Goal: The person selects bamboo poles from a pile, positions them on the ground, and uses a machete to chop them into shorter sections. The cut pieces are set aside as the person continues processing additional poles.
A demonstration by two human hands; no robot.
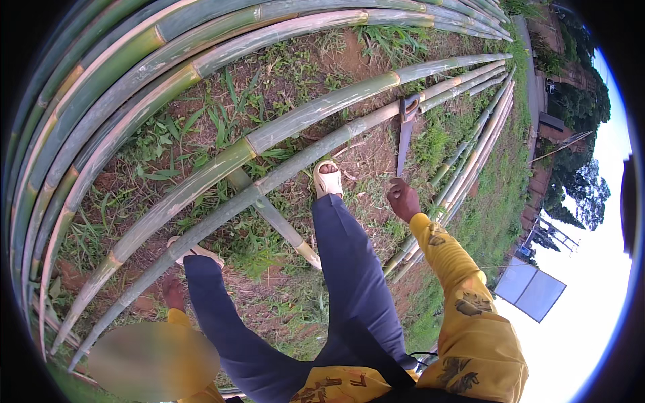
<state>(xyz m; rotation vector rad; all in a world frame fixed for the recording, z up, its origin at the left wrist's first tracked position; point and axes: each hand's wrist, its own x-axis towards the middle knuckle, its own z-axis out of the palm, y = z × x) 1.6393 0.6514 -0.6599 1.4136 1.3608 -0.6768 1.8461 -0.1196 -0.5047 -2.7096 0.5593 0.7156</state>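
My right hand is in the middle right with its fingers curled in, just below the tip of a handsaw's blade. Whether the fingers touch the blade or hold anything small does not show. The handsaw has a dark grip with some orange and rests upright against a thin green bamboo pole, blade pointing toward me. At the lower left, my left hand hangs beside my leg, near the lower part of that pole; its fingers are unclear. A thicker bamboo pole runs alongside, and a short bamboo piece lies crosswise underneath.
Many long bamboo poles are stacked along the left and far side. Another bundle of thin poles lies to the right on grass. My sandalled feet straddle the short piece. Trees, a wall and a panel stand beyond.
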